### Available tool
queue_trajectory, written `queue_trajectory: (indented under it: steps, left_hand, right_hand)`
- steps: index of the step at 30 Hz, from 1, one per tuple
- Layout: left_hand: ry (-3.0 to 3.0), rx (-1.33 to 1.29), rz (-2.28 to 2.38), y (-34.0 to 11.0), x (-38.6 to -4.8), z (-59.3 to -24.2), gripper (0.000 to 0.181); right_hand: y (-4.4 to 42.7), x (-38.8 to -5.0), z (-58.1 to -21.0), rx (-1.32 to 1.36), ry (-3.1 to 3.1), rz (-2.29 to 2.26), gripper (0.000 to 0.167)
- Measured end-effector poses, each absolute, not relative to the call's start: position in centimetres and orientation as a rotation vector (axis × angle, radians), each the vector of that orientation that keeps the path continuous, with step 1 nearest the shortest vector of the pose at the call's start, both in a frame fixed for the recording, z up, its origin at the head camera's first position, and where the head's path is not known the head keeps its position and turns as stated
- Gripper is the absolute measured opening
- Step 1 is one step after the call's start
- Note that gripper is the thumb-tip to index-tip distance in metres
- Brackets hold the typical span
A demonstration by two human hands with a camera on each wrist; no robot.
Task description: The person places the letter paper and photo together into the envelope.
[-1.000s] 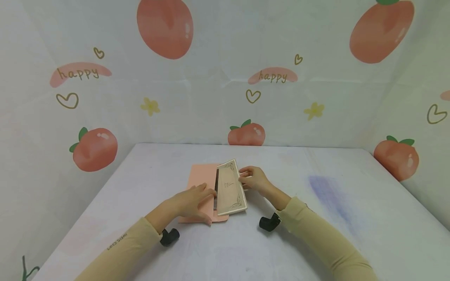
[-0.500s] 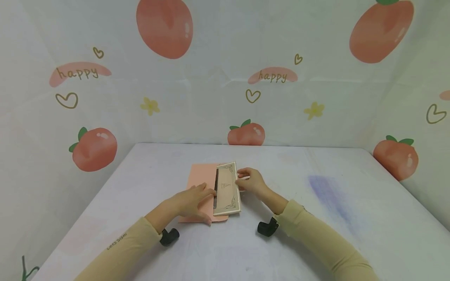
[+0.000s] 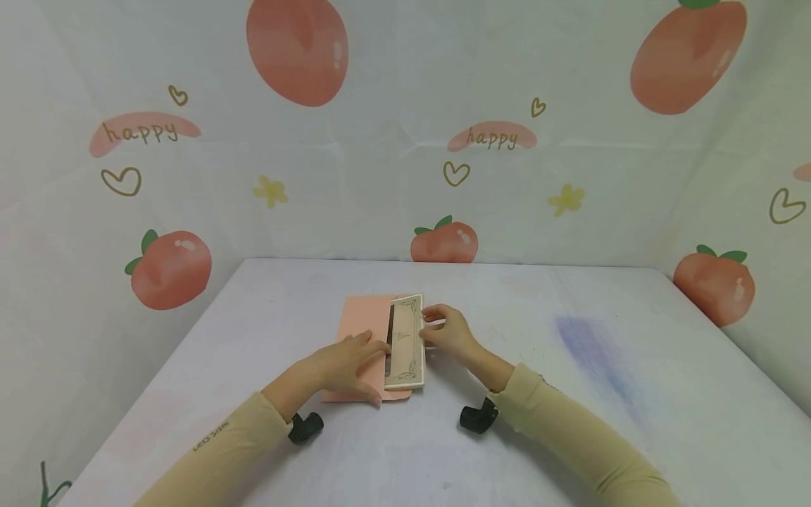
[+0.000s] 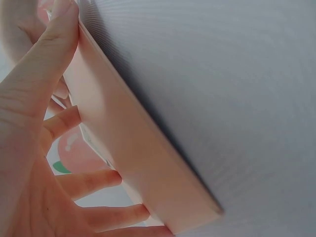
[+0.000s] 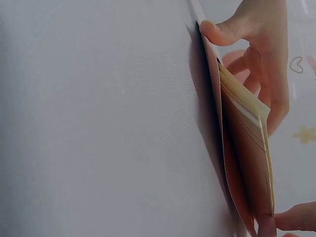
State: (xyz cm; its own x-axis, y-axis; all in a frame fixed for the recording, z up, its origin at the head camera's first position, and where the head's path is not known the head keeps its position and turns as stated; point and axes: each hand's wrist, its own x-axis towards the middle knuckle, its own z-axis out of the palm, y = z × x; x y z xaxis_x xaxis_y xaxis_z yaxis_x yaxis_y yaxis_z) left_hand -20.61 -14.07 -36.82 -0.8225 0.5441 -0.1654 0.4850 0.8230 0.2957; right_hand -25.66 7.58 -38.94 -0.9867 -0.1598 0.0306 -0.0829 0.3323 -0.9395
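A pink paper envelope (image 3: pixel 365 317) lies flat on the table. My left hand (image 3: pixel 347 362) rests on it, fingers spread; its fingertips (image 4: pixel 111 176) touch the pink surface in the left wrist view. Along the envelope's right side lies a cream card (image 3: pixel 405 345) with printed scrollwork corners. My right hand (image 3: pixel 451 332) pinches the card's right edge between thumb and finger. In the right wrist view the card (image 5: pixel 249 153) stands a little apart from the pink paper below, with layered paper edges between them. A dark strip (image 3: pixel 389 338) shows along the card's left edge.
The white table (image 3: pixel 538 436) has a bluish smudge (image 3: pixel 595 359) at right. A white cloth backdrop (image 3: pixel 380 190) printed with peaches rises behind it. Black wrist camera mounts (image 3: pixel 307 427) hang beneath both forearms, close to the tabletop.
My right hand has moved left and brought the card's right edge in over the envelope. The card has turned from slanted to nearly aligned with the envelope. My left hand has stayed in place.
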Motion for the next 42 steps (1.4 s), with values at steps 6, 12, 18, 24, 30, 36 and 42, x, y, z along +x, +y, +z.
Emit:
queue_trajectory:
  steps: [6,12,18,24,30,36,42]
  left_hand:
    - [2.784,0.823,0.335,-14.1,-20.7,-36.9,0.077]
    - [2.786,0.813,0.339,-14.1,-20.7,-36.9,0.078]
    - [2.783,0.819,0.339,-14.1,-20.7,-37.0,0.077]
    - [2.778,0.803,0.344,-14.0,-20.6,-36.8,0.077]
    - [2.78,0.815,0.337,-14.1,-20.6,-36.8,0.077]
    - [2.777,0.813,0.341,-14.1,-20.5,-36.8,0.077]
    - [2.772,0.814,0.346,-14.1,-20.5,-36.8,0.077]
  right_hand:
    - [7.2,-25.4,-39.0,-0.254,2.519,-1.76,0.04]
    - [6.9,-25.3,-38.9,-0.272,2.544,-1.73,0.04]
    - [6.5,-25.3,-39.1,-0.282,2.581,-1.689,0.039]
    - [6.4,-25.4,-39.2,-0.313,2.587,-1.677,0.042]
    - [6.3,-25.3,-39.2,-0.335,2.602,-1.651,0.044]
    - [6.2,-25.2,-39.1,-0.332,2.592,-1.661,0.044]
    - [6.1,-25.2,-39.0,-0.34,2.583,-1.667,0.043]
